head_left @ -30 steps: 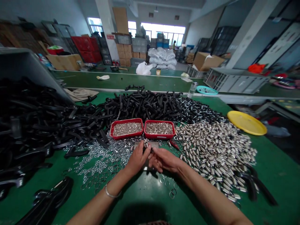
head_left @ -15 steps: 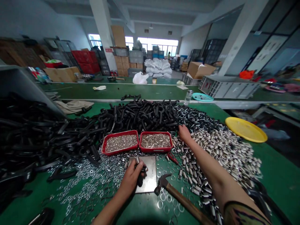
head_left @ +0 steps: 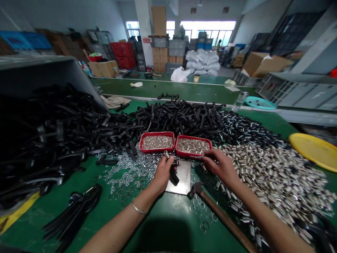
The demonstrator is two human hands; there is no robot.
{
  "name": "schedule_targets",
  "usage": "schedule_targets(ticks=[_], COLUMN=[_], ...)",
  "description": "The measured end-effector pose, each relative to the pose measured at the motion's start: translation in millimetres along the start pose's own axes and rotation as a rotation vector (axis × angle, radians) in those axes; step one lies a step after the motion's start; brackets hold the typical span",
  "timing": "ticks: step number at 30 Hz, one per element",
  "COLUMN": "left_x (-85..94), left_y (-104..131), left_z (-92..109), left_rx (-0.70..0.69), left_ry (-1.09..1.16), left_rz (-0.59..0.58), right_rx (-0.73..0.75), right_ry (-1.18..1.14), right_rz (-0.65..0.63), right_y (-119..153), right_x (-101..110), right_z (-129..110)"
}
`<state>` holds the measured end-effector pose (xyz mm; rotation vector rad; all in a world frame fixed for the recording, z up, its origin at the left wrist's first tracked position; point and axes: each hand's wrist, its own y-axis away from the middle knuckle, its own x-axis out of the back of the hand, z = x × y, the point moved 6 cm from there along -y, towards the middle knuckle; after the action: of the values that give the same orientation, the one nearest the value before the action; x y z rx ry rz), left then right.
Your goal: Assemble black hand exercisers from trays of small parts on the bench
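My left hand [head_left: 161, 175] is closed around a black curved handle part [head_left: 173, 175] with a shiny metal cylinder [head_left: 166, 154] at its upper end. It holds this over the left side of a flat metal plate [head_left: 184, 179]. My right hand [head_left: 221, 167] hovers by the front right corner of the right red tray [head_left: 194, 155], fingers bent together; whatever sits between them is too small to make out. Small metal pins fill that tray, and tiny rings lie in the left red tray [head_left: 158, 151]. A claw hammer [head_left: 219, 212] rests in front of the plate.
Black handle parts [head_left: 181, 116] are heaped behind the trays and spill from a grey bin [head_left: 86, 80] at left. Black-headed screws [head_left: 244, 126] and metal cylinders [head_left: 263, 179] cover the right. Loose washers [head_left: 129, 172] lie at left; a yellow lid [head_left: 313, 151] sits at the right edge.
My right hand has come back from the black-headed screws to the right tray's front corner. My left hand still holds the handle part by the plate. The view has turned left and tilted down.
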<state>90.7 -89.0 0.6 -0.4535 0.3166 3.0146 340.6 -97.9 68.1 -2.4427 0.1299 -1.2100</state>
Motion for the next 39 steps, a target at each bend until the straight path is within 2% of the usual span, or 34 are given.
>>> schedule_targets(ticks=[2, 5, 10, 14, 18, 21, 23, 27, 30, 33, 35, 36, 37, 39], left_x=[-6.0, -12.6, -8.5, -10.4, -17.3, -19.9, -20.5, -19.2, -15.2, -14.8, -13.6, -11.4, -8.4, -2.4], left_y=[2.8, 7.7, 13.6, 21.5, 30.5, 34.4, 35.3, 32.6, 30.0, 30.4, 30.1, 29.3, 28.3, 28.1], left_z=[1.9, 5.4, 11.3, 17.0, 27.9, 41.1, 47.6, 48.3, 46.1, 45.5, 43.5, 41.8, 39.6, 35.7], left_rx=[-0.027, -0.073, -0.092, -0.070, -0.081, -0.211, -0.322, -0.458, -0.456, -0.419, -0.397, -0.386, -0.374, -0.354], left_ry=[-0.033, -0.075, -0.019, -0.042, -0.209, -0.418, -0.552, -0.701, -0.636, -0.549, -0.559, -0.580, -0.601, -0.626], left_rz=[-0.001, -0.023, -0.039, -0.136, -0.240, -0.242, -0.207, -0.134, -0.130, -0.242, -0.301, -0.299, -0.279, -0.224], right_rx=[0.028, -0.002, 0.029, 0.075, 0.147, 0.195, 0.071, -0.396, -0.477, -0.545, -0.574, -0.553, -0.504, -0.360], right_ry=[-0.138, -0.263, -0.261, -0.244, -0.210, -0.250, -0.377, -0.864, -1.067, -1.243, -1.199, -1.091, -0.946, -0.663], right_rz=[0.053, 0.111, 0.016, -0.062, -0.027, -0.050, -0.076, -0.300, -0.430, -0.680, -0.812, -0.795, -0.711, -0.459], right_y=[17.0, 26.4, 32.5, 43.7, 48.8, 48.4, 45.8, 49.6, 55.4, 65.9, 71.3, 70.1, 65.8, 55.3], right_x=[-9.8, -22.0, -38.3, -46.6, -45.0, -46.6, -50.8, -81.0, -96.8, -110.0, -112.9, -110.8, -105.6, -88.5], right_z=[-41.7, -72.7, -84.7, -90.4, -94.1, -97.3, -93.4, -83.3, -85.8, -89.8, -89.5, -86.5, -82.5, -80.1])
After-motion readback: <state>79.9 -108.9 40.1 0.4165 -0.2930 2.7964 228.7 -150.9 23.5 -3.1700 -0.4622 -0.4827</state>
